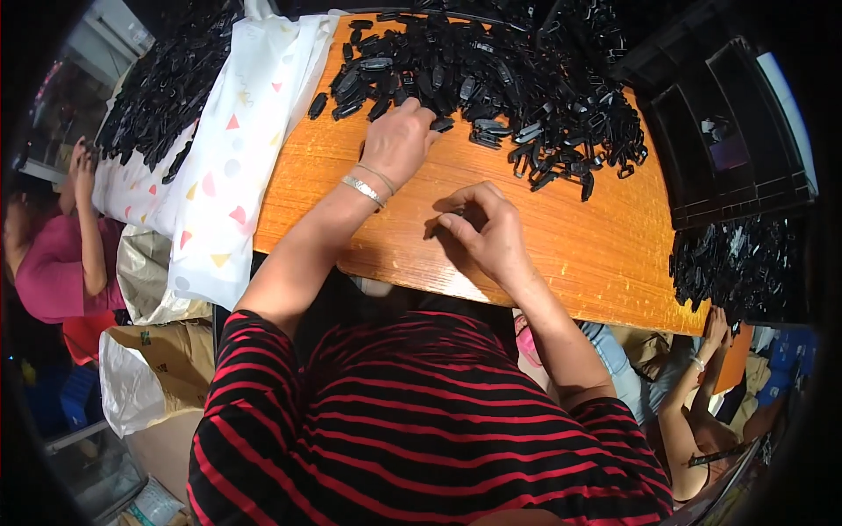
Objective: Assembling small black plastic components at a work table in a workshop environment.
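A large heap of small black plastic clips (500,79) covers the far part of an orange wooden board (605,254). My left hand (399,140), with bracelets on the wrist, reaches into the near edge of the heap, fingers curled among the pieces. My right hand (487,228) rests on the bare board closer to me, its fingertips pinched on a small black clip (456,215), mostly hidden by the fingers.
A white sheet with coloured triangles (232,149) lies at the left under another pile of black parts (162,79). Black crates (728,131) stand at the right above more black parts (732,263). Other people sit at the left (61,254) and lower right (702,394).
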The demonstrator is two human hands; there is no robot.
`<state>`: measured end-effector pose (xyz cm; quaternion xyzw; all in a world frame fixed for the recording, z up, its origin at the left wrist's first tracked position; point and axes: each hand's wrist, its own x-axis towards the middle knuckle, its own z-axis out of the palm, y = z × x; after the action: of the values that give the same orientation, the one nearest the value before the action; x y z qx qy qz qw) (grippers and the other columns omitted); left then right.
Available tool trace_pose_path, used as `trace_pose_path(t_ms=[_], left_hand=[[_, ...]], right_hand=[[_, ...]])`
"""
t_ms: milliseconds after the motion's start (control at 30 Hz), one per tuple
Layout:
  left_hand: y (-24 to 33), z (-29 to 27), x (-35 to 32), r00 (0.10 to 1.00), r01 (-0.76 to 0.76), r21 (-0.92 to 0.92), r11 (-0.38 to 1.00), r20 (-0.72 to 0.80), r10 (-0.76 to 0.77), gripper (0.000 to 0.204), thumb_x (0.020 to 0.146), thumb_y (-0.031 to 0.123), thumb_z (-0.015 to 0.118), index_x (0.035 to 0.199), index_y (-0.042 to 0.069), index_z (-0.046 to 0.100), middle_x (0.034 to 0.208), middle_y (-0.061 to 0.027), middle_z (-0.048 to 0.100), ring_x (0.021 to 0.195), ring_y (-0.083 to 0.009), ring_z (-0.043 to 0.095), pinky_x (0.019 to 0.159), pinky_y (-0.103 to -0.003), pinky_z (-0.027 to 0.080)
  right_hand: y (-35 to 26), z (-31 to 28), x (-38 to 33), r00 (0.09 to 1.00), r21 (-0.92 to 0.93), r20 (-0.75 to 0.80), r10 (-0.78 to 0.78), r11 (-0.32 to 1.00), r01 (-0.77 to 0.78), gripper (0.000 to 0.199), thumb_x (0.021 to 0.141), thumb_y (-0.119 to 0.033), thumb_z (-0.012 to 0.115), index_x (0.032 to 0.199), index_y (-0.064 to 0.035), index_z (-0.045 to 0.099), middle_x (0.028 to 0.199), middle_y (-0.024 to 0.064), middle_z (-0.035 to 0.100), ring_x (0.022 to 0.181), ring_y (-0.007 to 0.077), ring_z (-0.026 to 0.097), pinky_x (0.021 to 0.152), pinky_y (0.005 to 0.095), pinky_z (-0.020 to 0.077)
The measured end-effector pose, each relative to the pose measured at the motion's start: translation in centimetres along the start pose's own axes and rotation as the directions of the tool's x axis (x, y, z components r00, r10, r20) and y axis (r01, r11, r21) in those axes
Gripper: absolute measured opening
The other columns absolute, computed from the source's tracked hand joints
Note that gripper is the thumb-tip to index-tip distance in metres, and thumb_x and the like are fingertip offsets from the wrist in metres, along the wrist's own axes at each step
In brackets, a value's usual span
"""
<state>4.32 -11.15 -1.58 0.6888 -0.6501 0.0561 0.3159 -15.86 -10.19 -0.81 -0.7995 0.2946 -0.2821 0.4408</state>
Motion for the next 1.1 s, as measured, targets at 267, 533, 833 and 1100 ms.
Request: trace_pose_path(t_ms=[267, 533, 833, 1100], left_hand=[[0.0, 0.9, -0.4, 0.998, -0.052, 0.043, 0.998, -0.037, 0.053, 0.016, 0.079, 0.012, 0.07, 0.093, 0.006, 0.065, 0.092, -0.0102, 0.06, 0.086, -0.0306, 0.062, 0.072, -0.039, 0.051], [0.1, 0.1, -2.3, 0.989, -0.144, -0.146, 0.979, 0.005, 0.147, 0.014, 0.077, 0.009, 0.072, 0.085, 0.005, 0.061, 0.081, -0.0095, 0.061, 0.081, -0.0298, 0.061, 0.067, -0.038, 0.049], [1.9, -2.4, -3.9, 0.985, -0.162, -0.38, 0.911, -0.118, 0.126, 0.014, 0.076, 0.004, 0.072, 0.087, 0.006, 0.063, 0.078, -0.0051, 0.062, 0.074, -0.0221, 0.064, 0.062, -0.032, 0.05], [3.3, -2.1, -6.4, 0.853, 0.332, -0.94, -0.074, 0.333, -0.402, 0.022, 0.09, 0.008, 0.066, 0.11, -0.001, 0.06, 0.091, -0.002, 0.065, 0.077, -0.0064, 0.061, 0.068, -0.019, 0.05]], right_hand=[[-0.2, -2.2, -1.7, 0.993, -0.302, 0.078, -0.093, 0.947, 0.112, 0.023, 0.076, -0.001, 0.072, 0.098, -0.0022, 0.067, 0.091, 0.0144, 0.061, 0.085, 0.0329, 0.063, 0.072, 0.037, 0.0517], [0.0, -3.0, 0.1, 0.978, -0.427, 0.208, -0.011, 0.898, 0.101, 0.022, 0.079, -0.005, 0.068, 0.1, -0.0011, 0.063, 0.089, 0.0155, 0.061, 0.084, 0.0326, 0.063, 0.069, 0.0368, 0.0508], [2.9, -1.0, 5.5, 0.991, 0.008, -0.003, 0.133, 0.991, -0.133, 0.015, 0.091, -0.006, 0.062, 0.102, -0.0002, 0.054, 0.082, 0.0044, 0.06, 0.067, 0.0095, 0.062, 0.055, 0.0232, 0.049], [-0.4, 2.4, 3.3, 0.95, 0.415, -0.306, 0.067, 0.907, 0.07, 0.021, 0.09, -0.002, 0.065, 0.108, 0.0016, 0.055, 0.093, 0.0024, 0.061, 0.08, 0.0052, 0.054, 0.072, 0.0194, 0.046]])
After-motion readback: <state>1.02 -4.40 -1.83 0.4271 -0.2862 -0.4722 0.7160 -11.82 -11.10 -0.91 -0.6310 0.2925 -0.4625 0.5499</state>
